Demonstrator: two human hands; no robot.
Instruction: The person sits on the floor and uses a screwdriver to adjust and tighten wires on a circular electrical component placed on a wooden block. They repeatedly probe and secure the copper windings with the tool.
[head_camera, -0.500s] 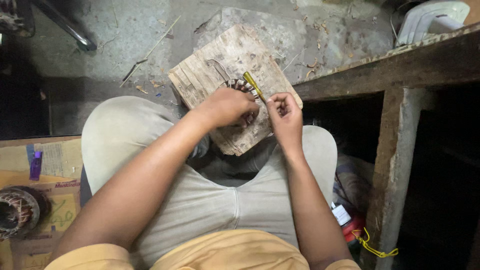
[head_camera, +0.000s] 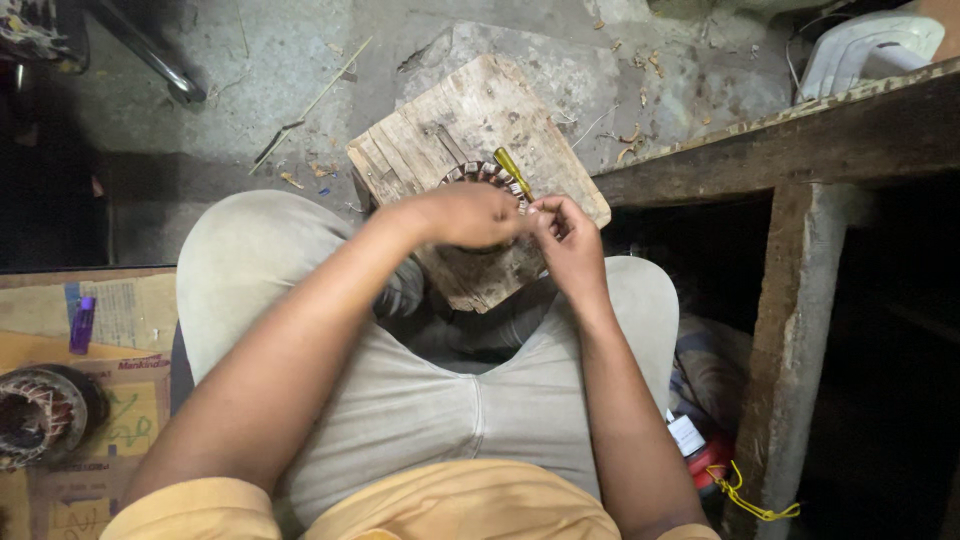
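A round motor stator (head_camera: 487, 176) with coil windings lies on a worn wooden block (head_camera: 455, 125) set on the floor between my knees. My left hand (head_camera: 462, 213) covers most of the stator and grips it from above. Beside it, my right hand (head_camera: 563, 232) pinches something small at the stator's right edge; what it is I cannot make out. A tool with a yellow-green handle (head_camera: 512, 170) rests against the stator's far rim, just past my fingers.
A wooden bench (head_camera: 800, 150) with a thick leg stands on the right, a white plastic object (head_camera: 865, 45) on top. Left on cardboard (head_camera: 110, 400) lie another wound stator (head_camera: 35, 415) and a purple lighter (head_camera: 82, 323). Metal bar (head_camera: 150, 55) far left. Yellow cord (head_camera: 745, 495) near the bench leg.
My left hand has slid further over the stator and covers more of it. The right hand stays at the stator's right edge, fingers drawn closer to the left hand.
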